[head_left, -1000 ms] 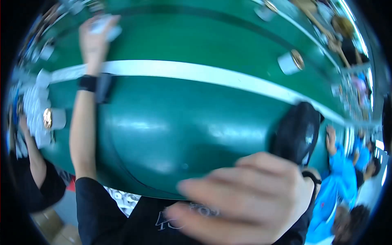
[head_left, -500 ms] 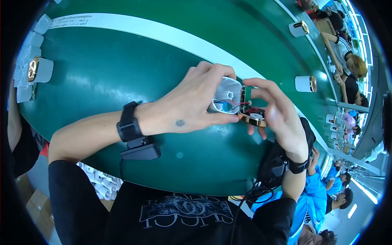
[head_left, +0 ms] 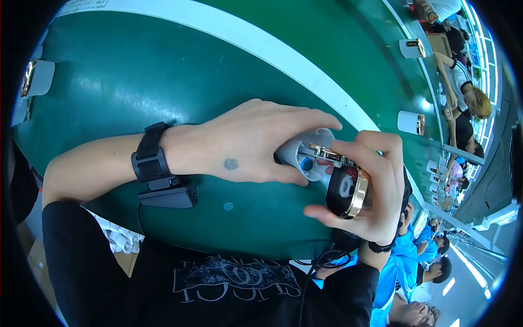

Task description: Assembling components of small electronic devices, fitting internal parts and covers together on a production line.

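My left hand (head_left: 245,144) is closed round a white plastic housing (head_left: 292,155), its open end turned toward the right. Inside the housing a blue round part (head_left: 306,164) shows. In my right hand (head_left: 381,180) is a black cap with a gold rim (head_left: 354,199), tilted so that its dark oval side shows. A small circuit board (head_left: 328,155) projects from the cap at the mouth of the housing, near my right fingertips. Red wires show beside the board. How deep the board reaches into the housing I cannot tell.
A white unit with a gold end (head_left: 41,78) stands at the far left. Two similar white units (head_left: 411,48) sit beyond the white strip (head_left: 261,41) on the green table. A black cable (head_left: 327,259) loops at the near edge. Co-workers sit along the right.
The housing and both hands now appear lower in the view. My right hand has turned the cap, and its circuit board now overlaps the housing's mouth. The whole view has shifted slightly.
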The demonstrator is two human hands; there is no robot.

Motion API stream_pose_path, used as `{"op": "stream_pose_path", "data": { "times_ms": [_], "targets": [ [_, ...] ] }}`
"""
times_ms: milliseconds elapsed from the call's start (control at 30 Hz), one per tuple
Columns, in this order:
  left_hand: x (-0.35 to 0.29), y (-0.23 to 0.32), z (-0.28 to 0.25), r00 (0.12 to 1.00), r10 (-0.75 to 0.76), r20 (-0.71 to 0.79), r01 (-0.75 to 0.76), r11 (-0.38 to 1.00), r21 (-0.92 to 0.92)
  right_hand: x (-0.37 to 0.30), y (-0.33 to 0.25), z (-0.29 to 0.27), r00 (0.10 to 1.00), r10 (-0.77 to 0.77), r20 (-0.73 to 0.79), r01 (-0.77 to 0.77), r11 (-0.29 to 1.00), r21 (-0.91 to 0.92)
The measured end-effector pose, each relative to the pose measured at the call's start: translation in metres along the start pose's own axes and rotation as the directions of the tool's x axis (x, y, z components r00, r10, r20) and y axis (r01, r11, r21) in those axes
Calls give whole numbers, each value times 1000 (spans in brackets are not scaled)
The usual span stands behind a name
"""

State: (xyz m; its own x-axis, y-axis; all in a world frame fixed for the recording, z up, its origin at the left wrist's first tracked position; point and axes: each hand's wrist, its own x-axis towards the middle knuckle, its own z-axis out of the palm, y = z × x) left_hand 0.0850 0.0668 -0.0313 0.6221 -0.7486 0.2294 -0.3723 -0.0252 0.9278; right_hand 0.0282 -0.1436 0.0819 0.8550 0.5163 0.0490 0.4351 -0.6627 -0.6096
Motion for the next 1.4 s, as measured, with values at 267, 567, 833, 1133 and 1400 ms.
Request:
{"op": "stream_pose_path", "data": {
  "times_ms": [267,567,833,1133,1400],
  "targets": [
    [7,4,-3,984,-121,130,155,943,-294,12,31,9,984,-169,-51,176,961,214],
    [11,11,4,971,-231,70,240,946,-219,8,35,2,990,-80,117,61,986,155],
    [19,19,-4,844,-343,411,530,649,-546,6,40,0,987,-143,79,145,989,-23],
    [17,13,13,894,-274,354,437,707,-556,-25,34,5,998,-56,-28,51,988,-149],
    [9,10,16,948,-145,283,259,869,-421,-42,35,17,991,21,-136,-51,974,-220]
  ]
}}
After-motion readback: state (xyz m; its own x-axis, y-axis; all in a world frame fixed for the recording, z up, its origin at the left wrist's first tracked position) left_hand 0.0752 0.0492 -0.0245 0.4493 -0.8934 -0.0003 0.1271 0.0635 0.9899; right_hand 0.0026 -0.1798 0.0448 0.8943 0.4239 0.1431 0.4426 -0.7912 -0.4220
